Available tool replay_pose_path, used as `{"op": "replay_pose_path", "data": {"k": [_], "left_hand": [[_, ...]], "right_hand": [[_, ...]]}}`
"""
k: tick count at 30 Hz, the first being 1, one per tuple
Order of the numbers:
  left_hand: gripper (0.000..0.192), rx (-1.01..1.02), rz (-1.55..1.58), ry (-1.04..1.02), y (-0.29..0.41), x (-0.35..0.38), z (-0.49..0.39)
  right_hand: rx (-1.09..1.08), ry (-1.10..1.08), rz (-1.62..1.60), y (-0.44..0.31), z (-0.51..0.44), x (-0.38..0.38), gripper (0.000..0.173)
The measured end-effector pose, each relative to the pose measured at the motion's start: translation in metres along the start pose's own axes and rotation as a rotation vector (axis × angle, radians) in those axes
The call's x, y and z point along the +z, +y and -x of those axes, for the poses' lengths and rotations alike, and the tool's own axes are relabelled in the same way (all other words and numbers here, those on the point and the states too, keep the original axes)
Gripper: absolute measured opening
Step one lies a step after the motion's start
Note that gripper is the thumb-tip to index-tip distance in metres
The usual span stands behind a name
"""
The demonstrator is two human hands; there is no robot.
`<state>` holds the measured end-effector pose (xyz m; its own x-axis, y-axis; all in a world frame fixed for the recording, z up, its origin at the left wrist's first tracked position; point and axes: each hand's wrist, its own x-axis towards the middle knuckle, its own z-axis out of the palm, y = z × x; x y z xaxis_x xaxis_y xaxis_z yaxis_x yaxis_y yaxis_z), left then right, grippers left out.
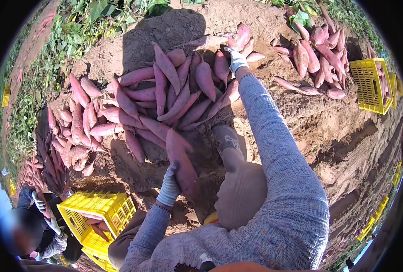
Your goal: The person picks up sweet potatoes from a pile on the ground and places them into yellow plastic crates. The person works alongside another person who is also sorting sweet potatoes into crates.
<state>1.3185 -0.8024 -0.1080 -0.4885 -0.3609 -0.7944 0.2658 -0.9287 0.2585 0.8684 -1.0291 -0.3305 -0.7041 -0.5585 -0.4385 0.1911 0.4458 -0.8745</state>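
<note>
My left hand [169, 185], in a striped work glove, grips the lower part of a large, long sweet potato [182, 161] held slanting over the soil. Out at arm's length, my right hand [236, 58], gloved too, is at a plump sweet potato [241, 38] with stringy roots on the far side of the heap. Its fingers are partly hidden, so whether they have closed around it is unclear. Between the two hands spreads a broad heap of pink-skinned sweet potatoes [160, 90] on the ground.
Yellow plastic crates stand at lower left [97, 217], with some sweet potatoes inside, and at far right [371, 86]. Another pile of sweet potatoes [320, 57] lies at upper right. A co-worker [45, 217] with gloved hands is beside the left crate. Green vines [75, 30] edge the soil.
</note>
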Motion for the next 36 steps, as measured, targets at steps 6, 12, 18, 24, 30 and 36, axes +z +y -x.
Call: {"op": "replay_pose_path", "data": {"k": [6,12,18,24,30,36], "left_hand": [[0.078,0.029,0.051,0.055,-0.002,-0.027,0.007],[0.08,0.064,0.038,0.093,-0.007,-0.006,0.022],[0.085,0.185,0.117,0.096,-0.018,-0.033,0.049],[0.088,0.323,0.063,0.037,-0.024,0.005,0.084],[0.087,0.459,0.263,-0.257,-0.025,0.004,0.16],[0.085,0.603,0.36,-0.338,-0.036,0.017,0.233]], "right_hand": [[0.002,0.016,0.016,-0.013,0.016,0.015,0.032],[0.134,-0.04,-0.475,-0.02,-0.013,-0.057,0.033],[0.098,-0.747,-0.978,-0.04,0.172,-0.117,0.052],[0.093,-0.978,-1.143,-0.117,0.283,-0.15,0.076],[0.08,-1.101,-0.986,-0.195,0.348,-0.075,0.077],[0.062,-1.401,-0.678,-0.255,0.43,-0.047,0.069]]}}
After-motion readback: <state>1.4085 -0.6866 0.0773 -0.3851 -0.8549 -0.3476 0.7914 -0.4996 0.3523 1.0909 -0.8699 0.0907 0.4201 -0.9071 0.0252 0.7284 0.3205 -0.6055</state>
